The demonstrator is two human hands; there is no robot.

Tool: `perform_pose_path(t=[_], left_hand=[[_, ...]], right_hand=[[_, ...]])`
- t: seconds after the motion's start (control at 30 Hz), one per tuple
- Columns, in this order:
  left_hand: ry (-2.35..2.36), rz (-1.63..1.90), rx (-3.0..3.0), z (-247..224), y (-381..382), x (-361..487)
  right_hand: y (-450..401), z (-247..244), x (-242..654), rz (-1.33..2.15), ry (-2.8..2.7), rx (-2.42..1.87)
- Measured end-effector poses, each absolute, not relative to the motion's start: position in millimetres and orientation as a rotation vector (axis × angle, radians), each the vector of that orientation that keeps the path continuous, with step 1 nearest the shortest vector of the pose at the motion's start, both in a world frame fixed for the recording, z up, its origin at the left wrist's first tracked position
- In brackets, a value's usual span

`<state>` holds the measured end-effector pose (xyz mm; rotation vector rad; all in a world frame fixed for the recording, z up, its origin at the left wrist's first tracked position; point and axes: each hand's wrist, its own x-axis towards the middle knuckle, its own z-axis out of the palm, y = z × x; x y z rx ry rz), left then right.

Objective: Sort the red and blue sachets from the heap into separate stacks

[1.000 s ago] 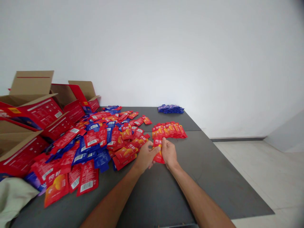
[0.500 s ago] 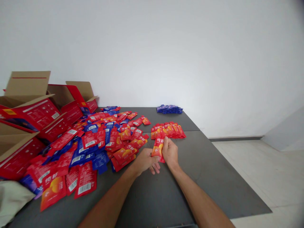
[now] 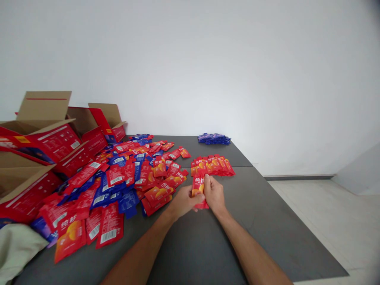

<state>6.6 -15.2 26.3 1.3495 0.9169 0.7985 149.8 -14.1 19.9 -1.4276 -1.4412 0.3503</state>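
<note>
Between my two hands is a red and orange pouch [image 3: 198, 184] with white lettering, held upright over the table. My left hand [image 3: 186, 200] grips its lower left side, the thumb lying across the front. The right edge is pinched by my right hand [image 3: 214, 193], its fingers partly hidden behind the pouch. Just beyond, a row of overlapping red pouches [image 3: 215, 164] lies face up. To the left of my left hand spreads a loose heap of red and blue pouches [image 3: 115, 176], some showing barcodes.
A stack of blue-purple pouches [image 3: 214, 138] lies at the table's far edge, by the white wall. Open red cardboard boxes [image 3: 56, 142] stand at the left. Pale cloth [image 3: 18, 247] sits at the near left corner. The dark table [image 3: 276, 233] ends at the right above a light floor.
My left hand's fingers have closed in on the pouch; they were spread below it before. The pouch is now more upright. The whole view has shifted slightly.
</note>
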Motion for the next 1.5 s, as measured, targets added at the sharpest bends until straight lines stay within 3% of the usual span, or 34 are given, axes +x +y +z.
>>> perform_pose_path(t=[0.13,0.47,0.87,1.17,1.5], left_hand=[[1.054,1.215,1.369,27,-5,0],[1.219,1.347,1.446,21,-2,1],[1.097,1.26,1.319,19,2,-2],[0.996,0.806,1.199,13,-9,7],[1.061,1.13,1.144,4,17,22]], right_hand=[[-19,18,140,0.404,-1.643,-1.353],[-19,13,132,0.563,-1.661,-1.279],[-14,10,137,0.564,-1.564,-1.31],[-2,9,159,0.476,-1.328,-1.434],[5,4,172,0.59,-1.234,-1.447]])
